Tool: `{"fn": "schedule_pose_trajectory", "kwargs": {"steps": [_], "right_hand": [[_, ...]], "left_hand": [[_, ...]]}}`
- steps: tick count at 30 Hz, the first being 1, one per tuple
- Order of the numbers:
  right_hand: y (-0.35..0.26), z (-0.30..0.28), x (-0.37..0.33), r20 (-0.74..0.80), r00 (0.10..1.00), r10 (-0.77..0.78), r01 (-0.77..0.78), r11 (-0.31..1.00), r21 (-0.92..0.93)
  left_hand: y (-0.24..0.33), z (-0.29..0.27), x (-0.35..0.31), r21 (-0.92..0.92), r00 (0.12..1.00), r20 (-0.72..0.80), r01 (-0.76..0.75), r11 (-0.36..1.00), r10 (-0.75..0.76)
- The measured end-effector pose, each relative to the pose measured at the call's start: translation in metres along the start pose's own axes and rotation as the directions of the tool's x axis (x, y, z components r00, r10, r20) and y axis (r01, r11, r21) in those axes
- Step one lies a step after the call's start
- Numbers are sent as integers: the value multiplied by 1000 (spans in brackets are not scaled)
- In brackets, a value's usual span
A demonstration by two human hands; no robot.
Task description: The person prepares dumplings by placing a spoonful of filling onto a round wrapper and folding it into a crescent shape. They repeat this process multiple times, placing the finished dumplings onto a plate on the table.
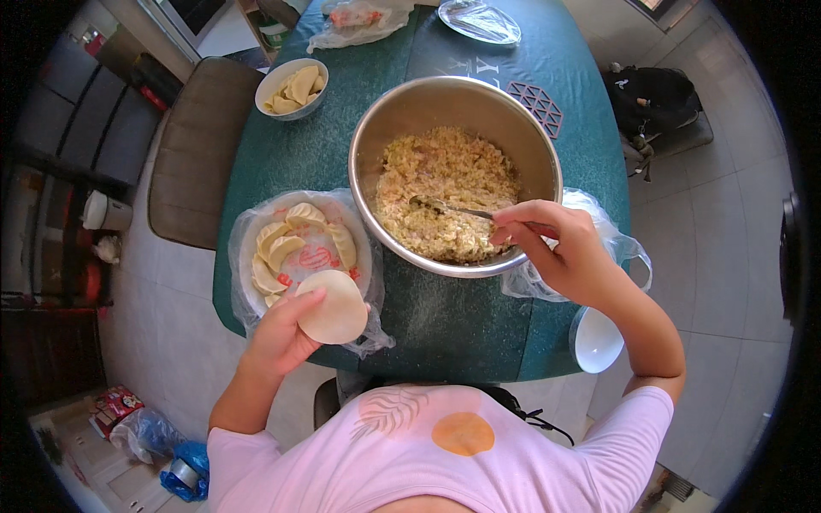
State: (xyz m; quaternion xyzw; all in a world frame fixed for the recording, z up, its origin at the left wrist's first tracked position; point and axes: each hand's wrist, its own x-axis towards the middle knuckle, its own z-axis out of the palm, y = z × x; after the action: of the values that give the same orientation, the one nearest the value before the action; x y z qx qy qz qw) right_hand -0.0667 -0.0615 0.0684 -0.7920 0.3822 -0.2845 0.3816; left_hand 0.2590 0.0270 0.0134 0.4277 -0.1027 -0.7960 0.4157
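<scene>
A round, pale dumpling wrapper (334,309) lies flat in my left hand (285,335), the thumb pressed on its edge. My right hand (547,242) pinches the handle of a metal spoon (466,210). The spoon's bowl rests in the chopped filling (449,162), inside a large steel bowl (366,128). Left of that bowl, several folded dumplings (282,250) sit in a ring on a plate covered with a plastic bag (243,229). My left hand and the wrapper are over the near edge of this plate.
A white bowl of dumplings (295,89) stands at the table's far left. A small white bowl (597,340) is at the near right edge, below a plastic bag (629,250). Farther back are a red-brown lattice trivet (537,109) and a wrapped plate (481,20). A chair (202,145) flanks the left side.
</scene>
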Motion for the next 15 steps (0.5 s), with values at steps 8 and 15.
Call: {"fn": "schedule_pose_trajectory", "kwargs": {"steps": [8,15], "right_hand": [[16,1,18,-26,824,566,-444,674,591],[23,-10,7,-41,799,600,-412,595,690]], "left_hand": [[3,4,6,-16,999,7,-32,999,32],[13,13,10,65,995,78,-68,996,63]]}}
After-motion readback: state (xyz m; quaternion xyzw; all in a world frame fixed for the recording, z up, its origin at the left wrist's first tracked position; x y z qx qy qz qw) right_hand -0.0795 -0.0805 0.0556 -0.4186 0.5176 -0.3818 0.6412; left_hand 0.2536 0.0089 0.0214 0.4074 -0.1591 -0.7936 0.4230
